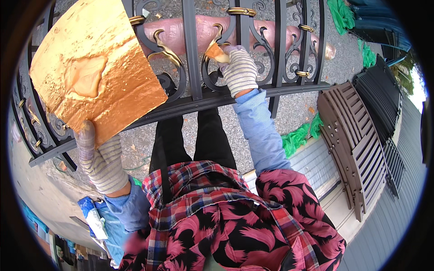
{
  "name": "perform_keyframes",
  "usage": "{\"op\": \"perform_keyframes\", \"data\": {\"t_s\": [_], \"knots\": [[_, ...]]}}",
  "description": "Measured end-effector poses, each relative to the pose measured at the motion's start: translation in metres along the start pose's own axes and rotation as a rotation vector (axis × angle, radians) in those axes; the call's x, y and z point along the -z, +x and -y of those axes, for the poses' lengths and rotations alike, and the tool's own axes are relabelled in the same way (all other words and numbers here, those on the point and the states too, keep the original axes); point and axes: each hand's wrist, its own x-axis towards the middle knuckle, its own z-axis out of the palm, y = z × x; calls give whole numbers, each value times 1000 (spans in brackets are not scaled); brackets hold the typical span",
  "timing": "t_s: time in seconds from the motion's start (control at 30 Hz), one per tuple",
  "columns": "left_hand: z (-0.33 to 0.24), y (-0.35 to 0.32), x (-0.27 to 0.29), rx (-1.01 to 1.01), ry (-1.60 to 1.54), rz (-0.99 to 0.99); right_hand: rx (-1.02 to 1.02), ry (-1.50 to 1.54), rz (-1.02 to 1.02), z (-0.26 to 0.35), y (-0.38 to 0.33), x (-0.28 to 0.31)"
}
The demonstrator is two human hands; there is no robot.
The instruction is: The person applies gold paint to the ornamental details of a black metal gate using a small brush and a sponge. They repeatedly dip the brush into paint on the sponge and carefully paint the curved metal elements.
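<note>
Gripping a gold-coated sheet by its lower edge, the left hand in the head view wears a striped, paint-stained glove; its thumb lies on the upper face and the sheet is clamped against the other fingers, which are partly hidden. The sheet serves as a flat paint holder: a smooth, thick puddle of gold paint sits near its middle, with rougher gold around it. The right hand, gloved alike, has its fingers closed on a small gold-stained pad, which is at a curled piece of the black metal fence; whether it touches the metal is hard to tell. Gold colours some leaf tips and the collars on the bars. Behind the bars lies a long pink bundle in shiny wrapping, contents unclear. Lower left is a blue-and-white bag, its inside hidden. Green netting and brown slatted panels lie at right.
</note>
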Motion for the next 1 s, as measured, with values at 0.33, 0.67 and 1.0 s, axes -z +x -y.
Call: {"op": "perform_keyframes", "data": {"t_s": [0.33, 0.67, 1.0], "knots": [[1, 4, -3, -6, 4, -2, -16, 99, -72, -12, -4, 4], [2, 3, 3, -8, 33, -39, -90, 209, -192, -19, -20, 37], [14, 1, -12, 21, 17, 16, -239, 227, -297, -90, -13, 40]]}}
